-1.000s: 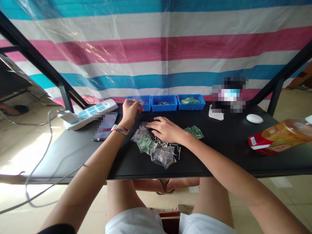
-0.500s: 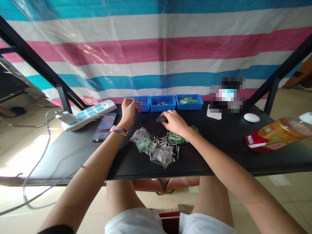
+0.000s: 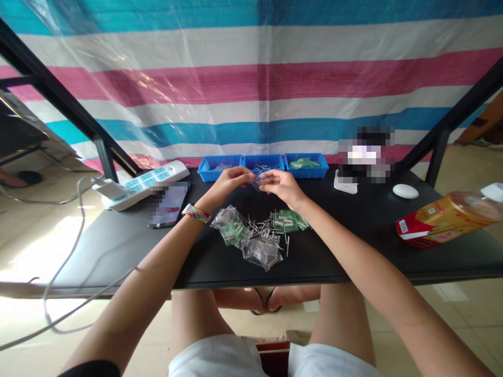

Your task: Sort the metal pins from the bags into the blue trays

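Note:
My left hand and my right hand meet above the table, in front of the blue bins. Between their fingertips is a small clear plastic bag, pinched from both sides; its contents are too small to make out. Nearer to me lies a pile of loose metal pins, resembling rivets. Around it are clear bags of metal parts, a green bag on the left and another green bag by my right forearm.
Three blue bins stand at the back: the left bin holds clear bags, the middle bin metal pins, the right bin green bags. A power strip and phone lie left. A drink bottle and white mouse are right.
My left hand has moved right, away from the left bin. My right hand has lifted the clear bag off the table, and both hands now meet at it.

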The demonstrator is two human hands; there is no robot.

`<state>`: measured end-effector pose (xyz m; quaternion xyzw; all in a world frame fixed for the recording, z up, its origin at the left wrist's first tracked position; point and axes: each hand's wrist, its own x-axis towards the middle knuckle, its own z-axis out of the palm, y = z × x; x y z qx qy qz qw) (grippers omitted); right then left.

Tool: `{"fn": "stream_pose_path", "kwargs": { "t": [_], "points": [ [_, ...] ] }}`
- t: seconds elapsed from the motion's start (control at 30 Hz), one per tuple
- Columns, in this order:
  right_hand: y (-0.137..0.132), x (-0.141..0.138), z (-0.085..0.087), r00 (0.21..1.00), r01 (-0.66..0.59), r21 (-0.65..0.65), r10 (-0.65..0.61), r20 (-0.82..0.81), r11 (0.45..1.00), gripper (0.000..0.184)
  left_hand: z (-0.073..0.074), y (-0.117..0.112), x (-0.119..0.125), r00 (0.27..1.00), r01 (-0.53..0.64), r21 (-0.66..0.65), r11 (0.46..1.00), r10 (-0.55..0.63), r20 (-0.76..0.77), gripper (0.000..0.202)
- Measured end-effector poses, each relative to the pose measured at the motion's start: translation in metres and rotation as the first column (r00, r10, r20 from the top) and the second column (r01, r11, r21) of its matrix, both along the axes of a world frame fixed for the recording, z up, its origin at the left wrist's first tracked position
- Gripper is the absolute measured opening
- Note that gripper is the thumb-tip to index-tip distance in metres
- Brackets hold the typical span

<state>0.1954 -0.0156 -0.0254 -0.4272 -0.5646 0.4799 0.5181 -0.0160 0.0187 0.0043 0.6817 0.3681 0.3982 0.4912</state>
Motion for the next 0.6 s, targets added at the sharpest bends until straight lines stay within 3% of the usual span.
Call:
{"fn": "stream_pose_path", "kwargs": {
  "t": [0.17,0.33,0.43,0.53,0.6],
  "points": [
    [-0.003,0.003,0.003,0.992,0.007,-0.054,-0.014,-0.128,0.999,0.036,-0.005,-0.002,0.005,0.999,0.051,0.044,0.998,-0.051,-0.010,0.038],
    [-0.003,0.001,0.002,0.998,-0.008,-0.004,0.008,-0.069,1.000,0.029,-0.012,0.001,0.006,0.998,0.044,0.042,0.998,-0.045,0.036,0.035],
    [-0.008,0.000,0.003,0.988,0.075,0.213,-0.101,0.113,0.974,0.016,-0.012,0.001,0.006,1.000,0.020,-0.033,0.999,-0.020,0.009,0.049],
    [-0.016,0.000,0.006,0.901,0.038,0.513,-0.251,0.354,0.858,0.012,-0.010,-0.001,0.007,0.998,0.066,-0.125,0.990,-0.064,0.018,0.061],
    [-0.021,0.000,0.007,0.833,-0.044,0.608,-0.306,0.460,0.793,0.019,-0.009,-0.002,0.007,0.994,0.103,-0.165,0.981,-0.099,0.035,0.057]
  ]
}}
